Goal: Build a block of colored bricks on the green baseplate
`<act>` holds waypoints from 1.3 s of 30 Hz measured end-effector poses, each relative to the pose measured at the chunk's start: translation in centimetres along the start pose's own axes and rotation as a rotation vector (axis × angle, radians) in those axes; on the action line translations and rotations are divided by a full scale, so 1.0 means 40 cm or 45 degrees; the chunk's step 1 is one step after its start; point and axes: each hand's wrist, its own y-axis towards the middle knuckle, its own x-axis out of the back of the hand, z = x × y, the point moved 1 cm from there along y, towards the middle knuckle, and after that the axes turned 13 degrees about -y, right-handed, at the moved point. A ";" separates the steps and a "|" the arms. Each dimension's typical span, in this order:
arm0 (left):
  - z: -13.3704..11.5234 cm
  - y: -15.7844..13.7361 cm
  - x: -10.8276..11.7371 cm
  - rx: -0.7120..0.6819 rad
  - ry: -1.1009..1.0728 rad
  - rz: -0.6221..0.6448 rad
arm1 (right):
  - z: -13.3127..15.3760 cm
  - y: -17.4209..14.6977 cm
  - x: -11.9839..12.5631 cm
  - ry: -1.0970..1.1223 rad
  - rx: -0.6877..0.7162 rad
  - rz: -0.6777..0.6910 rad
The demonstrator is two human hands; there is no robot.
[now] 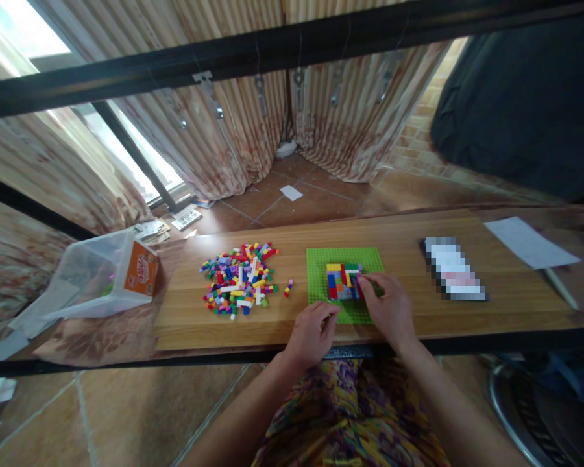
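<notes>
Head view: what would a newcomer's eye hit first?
Likely the heap of multicoloured bricks on the wooden board's left part. Next, the bright green baseplate right of the heap, bearing a brick patch with the right hand at its right edge.

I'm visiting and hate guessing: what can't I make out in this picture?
In the head view:
Phone: its screen, hidden by pixelation.
Right hand: whether its fingers pinch anything; too small.
Brick pile: exact count; pieces overlap.
Plastic box: its contents, blurred by cloudy walls.
Dark shape, upper right: full outline, cut off by the edge.
</notes>
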 end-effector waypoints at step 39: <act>0.014 -0.011 0.102 0.085 0.243 -0.375 | -0.042 0.119 -0.021 0.118 -0.389 0.469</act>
